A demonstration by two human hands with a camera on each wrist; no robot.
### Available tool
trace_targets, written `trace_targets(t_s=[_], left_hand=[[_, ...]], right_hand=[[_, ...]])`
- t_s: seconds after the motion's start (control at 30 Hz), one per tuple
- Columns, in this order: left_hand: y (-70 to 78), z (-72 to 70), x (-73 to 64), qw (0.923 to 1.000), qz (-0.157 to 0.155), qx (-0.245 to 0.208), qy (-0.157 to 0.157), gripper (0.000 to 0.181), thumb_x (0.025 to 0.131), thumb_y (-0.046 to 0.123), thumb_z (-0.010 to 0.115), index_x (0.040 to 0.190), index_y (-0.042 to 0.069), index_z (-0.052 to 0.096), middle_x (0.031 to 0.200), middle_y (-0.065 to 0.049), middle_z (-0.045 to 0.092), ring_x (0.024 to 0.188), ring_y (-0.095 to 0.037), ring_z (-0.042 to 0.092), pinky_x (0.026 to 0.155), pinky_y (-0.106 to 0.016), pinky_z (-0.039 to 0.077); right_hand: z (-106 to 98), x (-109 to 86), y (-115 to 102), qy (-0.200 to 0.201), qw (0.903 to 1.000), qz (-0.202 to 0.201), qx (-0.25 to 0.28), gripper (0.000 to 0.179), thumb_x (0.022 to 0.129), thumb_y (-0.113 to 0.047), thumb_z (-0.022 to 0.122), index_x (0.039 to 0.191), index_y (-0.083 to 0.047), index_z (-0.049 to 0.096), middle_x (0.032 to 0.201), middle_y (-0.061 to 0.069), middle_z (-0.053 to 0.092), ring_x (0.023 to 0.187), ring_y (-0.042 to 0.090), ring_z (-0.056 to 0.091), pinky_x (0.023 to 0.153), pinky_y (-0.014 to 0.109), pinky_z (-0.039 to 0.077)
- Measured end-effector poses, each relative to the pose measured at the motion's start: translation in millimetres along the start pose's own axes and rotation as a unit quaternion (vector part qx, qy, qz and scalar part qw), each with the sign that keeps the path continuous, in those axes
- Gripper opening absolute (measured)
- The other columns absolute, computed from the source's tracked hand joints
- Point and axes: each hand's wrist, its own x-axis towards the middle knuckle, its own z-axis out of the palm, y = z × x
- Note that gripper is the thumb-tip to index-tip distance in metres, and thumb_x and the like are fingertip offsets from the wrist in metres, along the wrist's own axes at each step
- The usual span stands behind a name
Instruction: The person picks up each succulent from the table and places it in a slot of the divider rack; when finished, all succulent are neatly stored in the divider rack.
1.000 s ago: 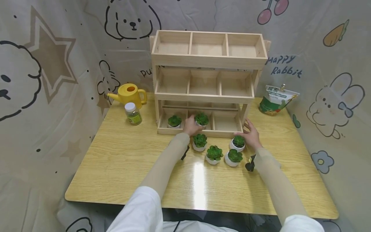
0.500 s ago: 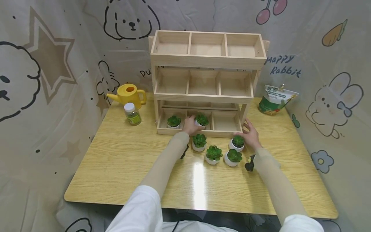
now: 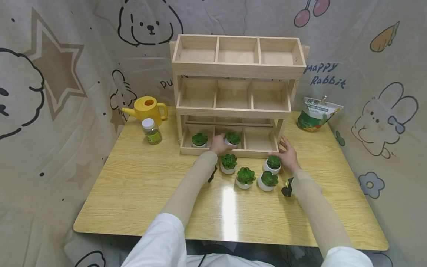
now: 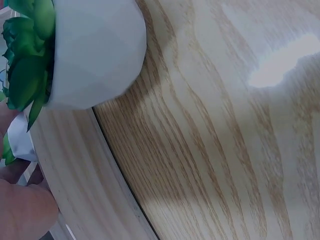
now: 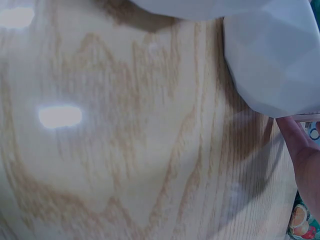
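Note:
My left hand (image 3: 220, 145) holds a potted succulent (image 3: 232, 139) by its white pot, in the middle compartment of the wooden shelf's bottom tier. Its fingertips are partly hidden in the left wrist view, where a faceted white pot (image 4: 97, 55) fills the upper left. My right hand (image 3: 289, 157) rests at the right front corner of that wooden shelf (image 3: 230, 152), thumb on the front and fingers along the side. Another succulent (image 3: 199, 139) sits in the bottom left compartment. Close to the right hand stands a succulent (image 3: 273, 163) on the table.
More potted succulents (image 3: 245, 175) stand on the table before the shelf, one beside the left wrist. A yellow watering can (image 3: 146, 108) and a white-capped jar (image 3: 152, 132) are at the left. A green and white pouch (image 3: 317, 115) with a clip stands at the right.
The head view has shifted very slightly. Both hands and the succulents keep their places.

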Motion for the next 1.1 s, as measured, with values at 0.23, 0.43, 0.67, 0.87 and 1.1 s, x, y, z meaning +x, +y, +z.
trace_targets(t_s=[0.23,0.43,0.67,0.87,1.1], left_hand=[[0.7,2.0,-3.2,0.9986,-0.024,-0.047,0.001,0.079,0.085,0.030,0.073,0.148,0.005,0.034,0.145,-0.017,0.044,0.132,-0.032,0.044,0.106,-0.043,0.042],[2.5,1.0,-6.3,0.9945,-0.055,-0.089,0.006,0.082,0.082,0.029,0.076,0.148,0.006,0.033,0.143,-0.016,0.046,0.131,-0.032,0.044,0.104,-0.043,0.044],[1.1,0.8,-3.8,0.9935,-0.055,-0.100,0.002,0.080,0.084,0.026,0.074,0.149,0.007,0.031,0.143,-0.017,0.045,0.129,-0.033,0.046,0.101,-0.045,0.046],[1.8,-0.9,-4.6,0.9952,-0.052,-0.083,-0.004,0.082,0.085,0.026,0.073,0.150,0.005,0.027,0.149,-0.018,0.039,0.134,-0.034,0.041,0.105,-0.046,0.042],[3.7,-2.6,-6.1,0.9958,-0.055,-0.073,-0.011,0.083,0.086,0.024,0.072,0.150,0.003,0.024,0.151,-0.019,0.035,0.136,-0.035,0.038,0.106,-0.046,0.041]], right_hand=[[0.1,-0.8,-1.2,-0.003,1.0000,0.001,0.001,0.100,0.083,-0.015,0.075,0.156,-0.023,0.006,0.156,0.023,0.022,0.136,0.046,0.033,0.107,0.051,0.037],[0.5,-1.1,-0.5,-0.004,1.0000,0.003,-0.002,0.100,0.084,-0.015,0.074,0.156,-0.023,0.006,0.156,0.023,0.021,0.136,0.046,0.033,0.107,0.051,0.038],[-0.1,1.2,1.3,0.003,1.0000,0.006,0.000,0.098,0.084,-0.016,0.074,0.155,-0.026,0.008,0.156,0.021,0.022,0.137,0.045,0.033,0.107,0.050,0.038],[0.0,0.6,0.8,0.004,1.0000,0.004,0.001,0.098,0.084,-0.015,0.074,0.155,-0.025,0.008,0.156,0.022,0.022,0.136,0.045,0.033,0.107,0.050,0.038],[0.3,-1.0,-0.5,0.000,1.0000,0.000,-0.001,0.099,0.084,-0.016,0.074,0.155,-0.025,0.007,0.156,0.023,0.021,0.136,0.047,0.033,0.107,0.050,0.037]])
